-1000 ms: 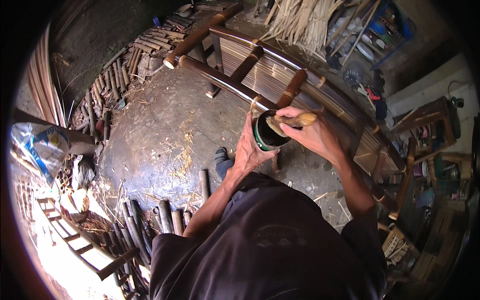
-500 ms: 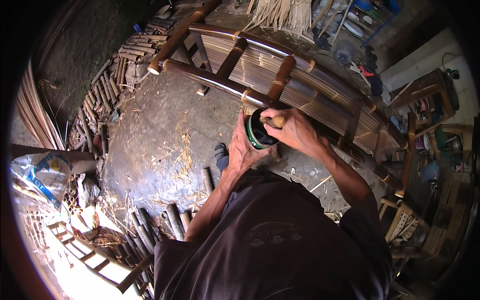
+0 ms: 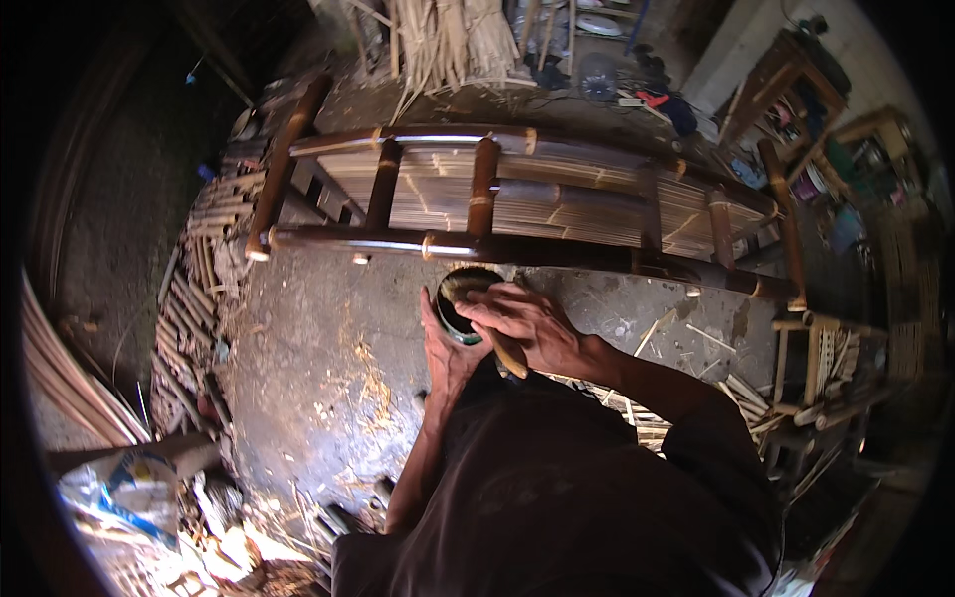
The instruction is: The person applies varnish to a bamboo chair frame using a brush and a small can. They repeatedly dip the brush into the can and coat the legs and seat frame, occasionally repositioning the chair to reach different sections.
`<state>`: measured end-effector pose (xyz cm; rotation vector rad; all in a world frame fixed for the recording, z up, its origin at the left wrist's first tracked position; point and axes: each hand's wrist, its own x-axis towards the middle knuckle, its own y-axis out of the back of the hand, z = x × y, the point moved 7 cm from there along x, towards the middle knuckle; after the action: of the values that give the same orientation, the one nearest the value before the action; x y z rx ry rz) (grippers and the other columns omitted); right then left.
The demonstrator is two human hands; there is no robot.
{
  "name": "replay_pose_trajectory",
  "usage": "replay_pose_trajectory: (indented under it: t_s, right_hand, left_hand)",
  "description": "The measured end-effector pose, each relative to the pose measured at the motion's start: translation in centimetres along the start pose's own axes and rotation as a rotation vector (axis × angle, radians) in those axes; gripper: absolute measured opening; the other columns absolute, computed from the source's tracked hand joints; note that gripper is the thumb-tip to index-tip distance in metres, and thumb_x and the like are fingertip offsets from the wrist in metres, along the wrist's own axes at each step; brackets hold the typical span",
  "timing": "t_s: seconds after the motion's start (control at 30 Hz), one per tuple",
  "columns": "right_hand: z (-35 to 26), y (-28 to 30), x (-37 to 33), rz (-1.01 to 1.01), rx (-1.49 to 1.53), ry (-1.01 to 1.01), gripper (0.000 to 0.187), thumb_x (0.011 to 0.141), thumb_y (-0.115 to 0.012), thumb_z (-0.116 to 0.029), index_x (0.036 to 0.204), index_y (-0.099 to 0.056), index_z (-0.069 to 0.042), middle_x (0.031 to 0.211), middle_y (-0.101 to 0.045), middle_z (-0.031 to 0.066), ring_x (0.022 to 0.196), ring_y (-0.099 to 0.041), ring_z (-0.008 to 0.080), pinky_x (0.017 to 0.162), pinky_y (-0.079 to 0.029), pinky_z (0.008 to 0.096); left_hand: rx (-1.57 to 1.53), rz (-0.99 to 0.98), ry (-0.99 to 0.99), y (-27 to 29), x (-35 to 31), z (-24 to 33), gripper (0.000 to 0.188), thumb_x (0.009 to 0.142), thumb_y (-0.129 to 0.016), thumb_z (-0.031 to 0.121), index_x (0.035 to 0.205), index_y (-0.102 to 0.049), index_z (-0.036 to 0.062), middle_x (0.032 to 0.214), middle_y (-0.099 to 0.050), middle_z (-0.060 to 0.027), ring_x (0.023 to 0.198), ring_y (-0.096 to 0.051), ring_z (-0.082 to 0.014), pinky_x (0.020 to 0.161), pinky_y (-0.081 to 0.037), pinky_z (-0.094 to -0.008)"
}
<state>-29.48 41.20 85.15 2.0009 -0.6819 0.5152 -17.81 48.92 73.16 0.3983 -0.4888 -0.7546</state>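
An open can [image 3: 445,324] with dark contents sits in my left hand [image 3: 450,360], fingers and thumb curled round its side. My right hand [image 3: 532,326] grips a paintbrush [image 3: 509,356] by its wooden handle, whose end points down toward my body. The pale bristles lie tilted over the can's mouth; whether they touch the rim or the liquid is hard to tell. Just beyond the can stands a long bamboo bench frame [image 3: 368,240], dark and glossy, with crosspieces and a slatted panel behind them.
Cut bamboo pieces [image 3: 186,323] are heaped along the left. Behind the bench a bundle of pale strips [image 3: 453,45] leans upright. A white and blue sack [image 3: 124,497] lies lower left. Smaller bamboo frames [image 3: 831,373] stand at the right, and shavings [image 3: 373,388] litter the floor.
My right hand has turned the brush, so its handle now points toward me and the bristles show over the can. The view has shifted, with the bench now lying more level.
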Motion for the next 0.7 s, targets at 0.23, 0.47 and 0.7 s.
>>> replay_pose_trajectory:
  t_s: [0.23,0.47,0.7]
  right_hand:
    - [2.4,-0.8,-0.5,0.034,-0.045,-0.175,0.041,0.084,-0.068,-0.013,0.124,-0.061,-0.01,0.113,-0.066,0.0115,0.103,-0.063,0.0296,0.088,-0.051,0.0396]
    - [4.1,0.0,-0.6,0.333,-0.132,-0.299,0.035,0.084,-0.07,-0.01,0.118,-0.063,-0.011,0.113,-0.065,0.01,0.094,-0.066,0.0277,0.079,-0.055,0.036]
    - [10.3,-0.3,-6.0,0.694,0.606,-1.008,0.023,0.091,-0.063,-0.014,0.114,-0.063,-0.009,0.103,-0.065,0.0023,0.091,-0.065,0.0196,0.078,-0.054,0.0316]
  left_hand:
    - [-0.022,-0.142,-0.061,-0.5,3.3,0.3,0.093,0.077,-0.068,0.015,0.149,-0.012,0.0009,0.138,-0.041,-0.029,0.122,-0.051,-0.0373,0.101,-0.043,-0.0391]
    - [-0.177,-0.23,-0.138,-2.5,6.9,-0.6,0.115,0.06,-0.088,0.022,0.147,-0.017,-0.0019,0.127,-0.051,-0.0253,0.109,-0.058,-0.0362,0.094,-0.048,-0.0391]
    - [-0.177,-0.427,-0.139,-4.2,7.9,0.1,0.121,0.059,-0.091,0.023,0.148,-0.013,0.001,0.135,-0.044,-0.0253,0.118,-0.052,-0.0348,0.099,-0.045,-0.042]
